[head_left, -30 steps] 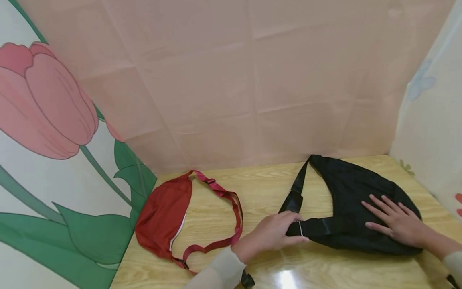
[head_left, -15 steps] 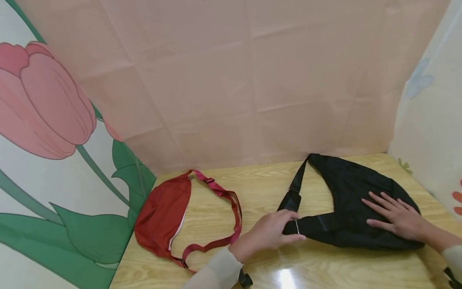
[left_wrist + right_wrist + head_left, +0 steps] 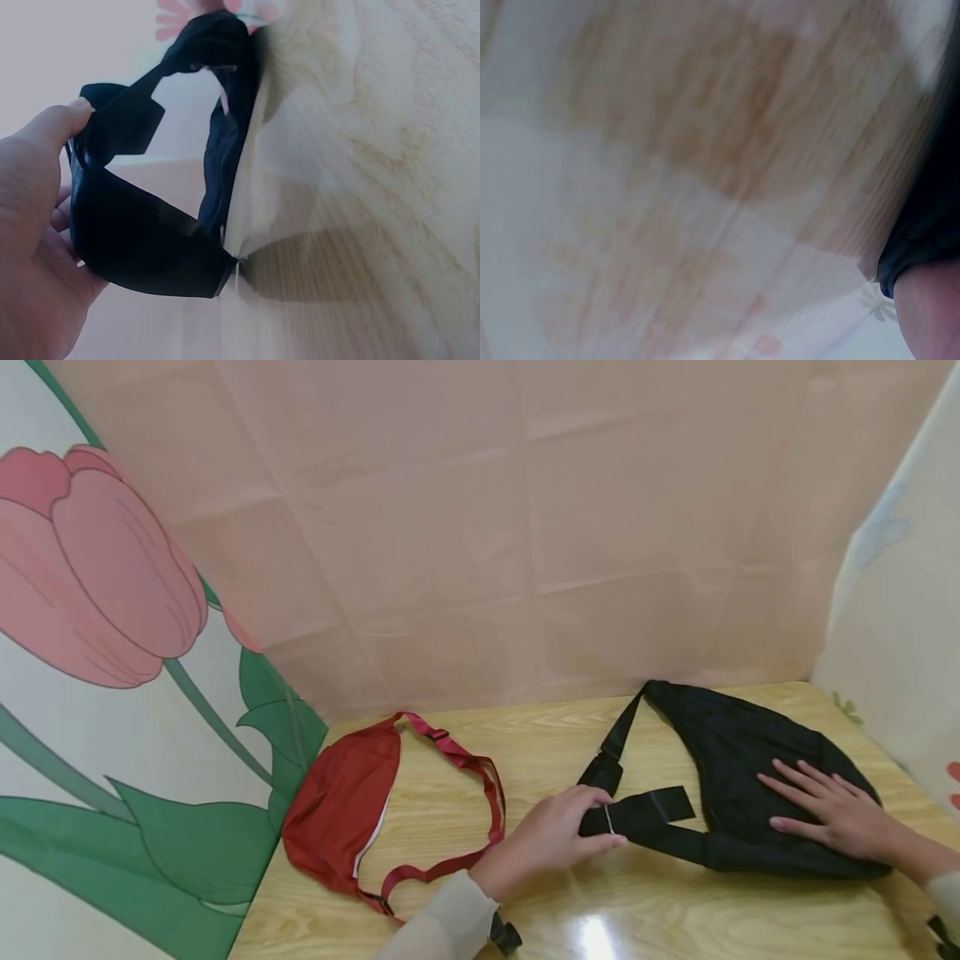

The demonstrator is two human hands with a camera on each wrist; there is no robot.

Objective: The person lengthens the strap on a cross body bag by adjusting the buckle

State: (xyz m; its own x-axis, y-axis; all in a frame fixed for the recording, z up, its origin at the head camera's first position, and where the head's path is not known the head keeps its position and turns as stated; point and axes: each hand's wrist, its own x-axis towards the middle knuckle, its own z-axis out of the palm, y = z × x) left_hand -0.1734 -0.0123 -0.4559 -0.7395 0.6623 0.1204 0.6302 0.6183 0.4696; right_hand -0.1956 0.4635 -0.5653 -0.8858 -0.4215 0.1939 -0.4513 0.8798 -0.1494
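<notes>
A black shoulder bag lies on the right part of the wooden table, its strap looping to the left. My left hand grips that black strap by its metal slider between thumb and fingers. In the left wrist view the strap bends from the hand down to the tabletop, with a loose strap end sticking out. My right hand rests flat on the bag's body, fingers spread. Only a bit of that hand shows at the bag's edge in the right wrist view.
A red bag with a red strap lies to the left on the table, partly behind my left forearm. A pink sheet hangs behind, a tulip-printed panel stands left, and a pale panel stands right.
My left hand has drawn the strap slightly left, and the strap's loose end has lifted away from the bag. The right hand stays on the bag.
</notes>
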